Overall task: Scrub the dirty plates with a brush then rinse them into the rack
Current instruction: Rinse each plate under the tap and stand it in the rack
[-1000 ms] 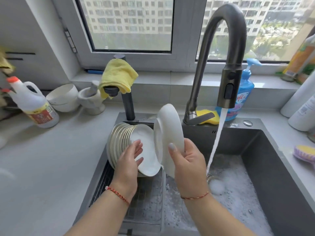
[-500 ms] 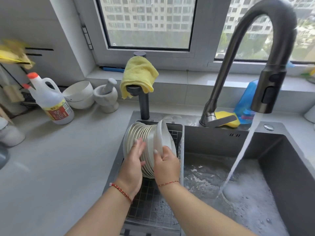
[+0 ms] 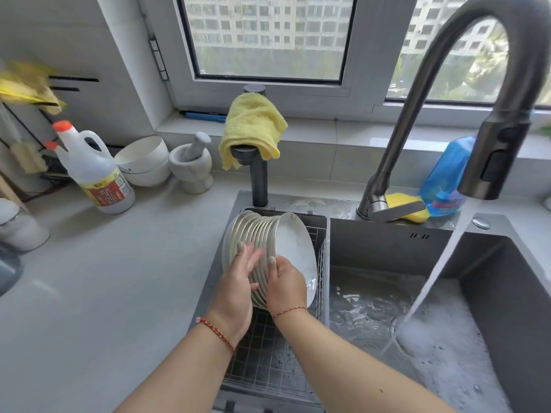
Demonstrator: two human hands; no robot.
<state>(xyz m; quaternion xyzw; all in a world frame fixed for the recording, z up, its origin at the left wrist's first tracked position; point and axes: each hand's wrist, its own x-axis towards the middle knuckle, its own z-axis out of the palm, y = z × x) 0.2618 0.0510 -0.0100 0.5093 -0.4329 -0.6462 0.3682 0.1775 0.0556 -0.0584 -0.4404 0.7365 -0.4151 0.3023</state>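
Plates (image 3: 259,248) stand on edge in a tight stack inside the wire rack (image 3: 320,263) at the left of the sink (image 3: 507,293), and the white plate (image 3: 295,248) that a second ago was held out near the running water now leans against the front of that stack. It has crossed from the basin side into the rack, so this plate's rinse looks finished and it is all but set down; by my judgement what remains is to let go and fetch another dirty one, if any are left under the suds. Water from the tap (image 3: 495,162) runs on into the foamy basin, well apart from both hands.

Right hand (image 3: 286,281) grips the lower rim of the white plate, its fingers (image 3: 272,261) curled over the edge with the thumb up against the plate's back. Left hand (image 3: 238,275) lies flat against the stack's near rims, fingers straight and slightly spread, pressing the plates together rather than gripping any one. No brush is in either hand.
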